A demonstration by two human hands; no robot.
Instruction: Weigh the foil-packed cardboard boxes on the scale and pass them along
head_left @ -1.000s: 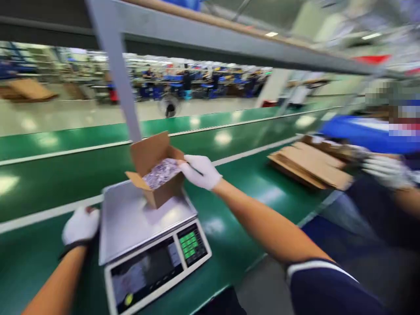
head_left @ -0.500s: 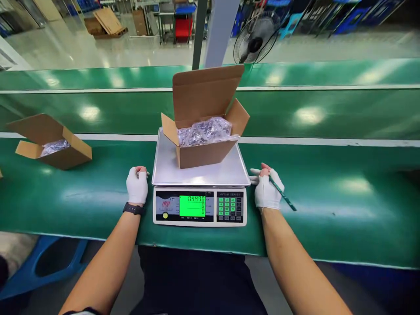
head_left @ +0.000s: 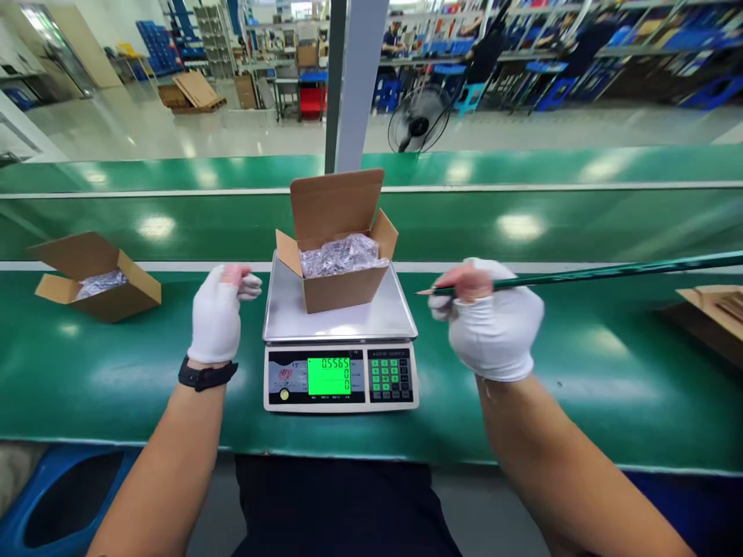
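Note:
My right hand (head_left: 493,321), in a white glove with bare fingertips, pinches a dark green pencil (head_left: 580,276). Its sharpened tip points left, towards the scale, and its long end reaches the right edge of the view. At the scale's left side is my left hand (head_left: 217,313), gloved too, with fingers curled together and nothing seen in them. Between the hands stands a digital scale (head_left: 341,377) with a lit green display reading about 0.5565. On its metal pan sits an open cardboard box (head_left: 342,290) holding clear bubble-wrapped contents (head_left: 345,254). Neither hand touches the box.
Another open cardboard box (head_left: 124,294) with wrapped contents stands at the left on the green work surface (head_left: 145,394). Part of a further box (head_left: 717,317) shows at the right edge. A post (head_left: 348,93) and a fan (head_left: 418,124) stand beyond; people sit far behind.
Both hands have risen from the scale's sides. The pencil now points left in my right hand. The display reading has changed. The view has tilted up, and a box has appeared at the right.

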